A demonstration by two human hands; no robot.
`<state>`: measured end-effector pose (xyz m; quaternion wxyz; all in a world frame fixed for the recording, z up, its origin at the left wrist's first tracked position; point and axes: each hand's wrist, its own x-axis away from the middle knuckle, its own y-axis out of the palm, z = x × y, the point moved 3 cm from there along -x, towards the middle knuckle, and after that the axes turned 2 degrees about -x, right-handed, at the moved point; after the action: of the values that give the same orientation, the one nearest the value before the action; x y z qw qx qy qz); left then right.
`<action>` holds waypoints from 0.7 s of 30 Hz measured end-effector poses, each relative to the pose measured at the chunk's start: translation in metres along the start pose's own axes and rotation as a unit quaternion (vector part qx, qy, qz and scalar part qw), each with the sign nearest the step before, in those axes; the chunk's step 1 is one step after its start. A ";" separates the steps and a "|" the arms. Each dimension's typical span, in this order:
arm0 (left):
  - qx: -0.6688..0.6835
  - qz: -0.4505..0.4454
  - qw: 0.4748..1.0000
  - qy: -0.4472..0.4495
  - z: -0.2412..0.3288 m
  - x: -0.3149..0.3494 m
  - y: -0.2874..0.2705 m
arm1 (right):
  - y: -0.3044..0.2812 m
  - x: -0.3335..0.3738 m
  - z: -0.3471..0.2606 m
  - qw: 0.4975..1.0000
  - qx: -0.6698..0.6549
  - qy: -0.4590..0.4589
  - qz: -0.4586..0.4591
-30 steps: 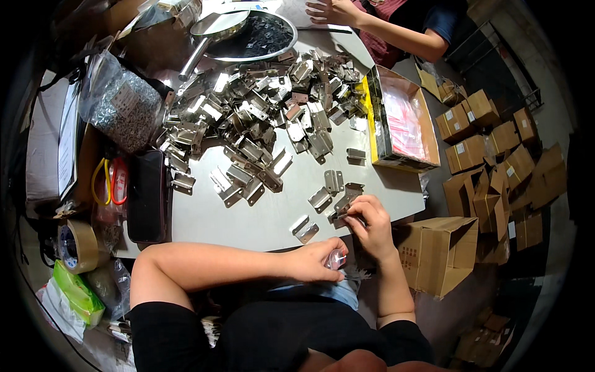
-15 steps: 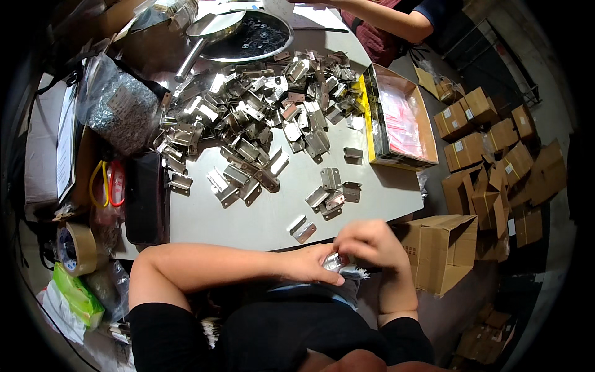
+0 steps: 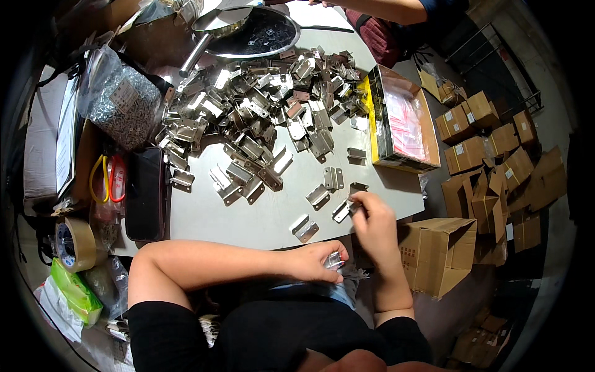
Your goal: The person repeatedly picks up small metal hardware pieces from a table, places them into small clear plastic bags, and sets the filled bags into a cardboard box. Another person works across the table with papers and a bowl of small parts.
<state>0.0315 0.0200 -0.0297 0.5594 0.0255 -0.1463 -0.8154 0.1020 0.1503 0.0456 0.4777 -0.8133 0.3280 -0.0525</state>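
My left hand is closed around a small clear plastic bag with a red edge and shiny metal inside; the fingers partly hide it. At the table's near right, my right hand pinches a bent metal bracket between thumb and fingers. Close by lie a few loose brackets, one of them nearer the table edge. Farther back spreads a large heap of the same silver brackets.
An open box of clear red-striped bags stands on the right. A metal pan rests by a tray of dark parts. On the left are a bag of screws, a phone and tape. Cartons fill the right floor.
My right hand has moved from the bag at my left hand forward onto the table and taken hold of a bracket. My left hand keeps the bag near my lap.
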 end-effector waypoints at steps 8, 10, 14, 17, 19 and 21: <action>0.033 -0.002 0.999 -0.013 0.000 0.000 -0.001 | -0.015 -0.023 0.018 0.970 -0.194 -0.044 -0.142; 0.041 -0.008 0.999 -0.010 0.000 0.000 -0.001 | -0.008 -0.036 0.011 0.966 -0.193 -0.081 -0.153; 0.040 -0.007 0.999 -0.024 0.003 0.001 -0.001 | 0.006 -0.048 0.012 0.965 -0.146 -0.095 -0.196; 0.049 -0.006 0.999 -0.010 -0.009 -0.002 -0.001 | 0.007 -0.042 0.009 0.972 -0.050 -0.172 -0.153; 0.048 -0.006 0.999 -0.020 -0.005 -0.001 -0.001 | 0.006 -0.036 0.007 0.975 -0.058 -0.153 -0.149; 0.050 -0.006 0.999 -0.022 -0.002 0.000 0.000 | 0.005 -0.031 0.008 0.978 -0.056 -0.143 -0.141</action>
<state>0.0314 0.0194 -0.0314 0.5494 0.0365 -0.1985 -0.8108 0.0784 0.1726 0.0444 0.4610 -0.8760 0.1410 0.0159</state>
